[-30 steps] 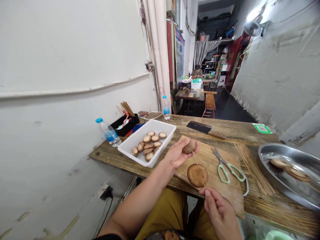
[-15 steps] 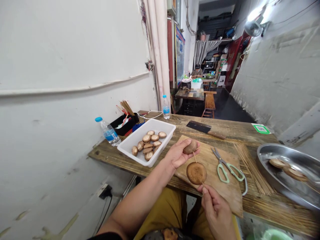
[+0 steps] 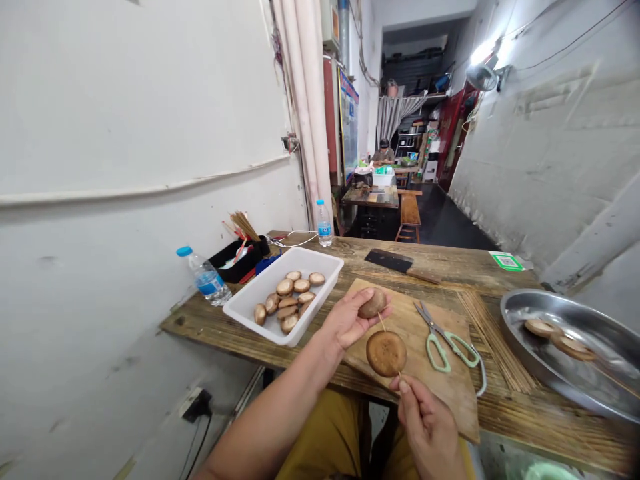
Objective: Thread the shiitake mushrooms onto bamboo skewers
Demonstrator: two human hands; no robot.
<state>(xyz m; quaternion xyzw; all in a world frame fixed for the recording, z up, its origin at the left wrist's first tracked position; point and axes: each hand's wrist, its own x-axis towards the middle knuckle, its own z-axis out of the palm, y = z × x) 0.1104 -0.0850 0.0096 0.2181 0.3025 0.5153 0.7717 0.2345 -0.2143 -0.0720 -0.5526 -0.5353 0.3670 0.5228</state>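
Note:
Between thumb and fingers, my left hand grips a brown mushroom cap above the cutting board. My right hand pinches the lower end of a thin wooden skewer. A larger mushroom cap is threaded on that skewer, between my two hands, its brown face towards me. The skewer's upper end reaches the cap in my left hand; how deep it goes in is hidden. To the right lie scissors with pale green handles, on the board.
A white plastic tray at left holds several mushrooms. Bare skewers lie beside a steel basin with mushrooms. A cleaver rests behind the board. Water bottles and a black box stand left. A person sits far back.
The camera view has shifted, so the table scene sits slightly left and lower. Both hands keep their holds on the mushroom cap and skewer, with little visible change between them.

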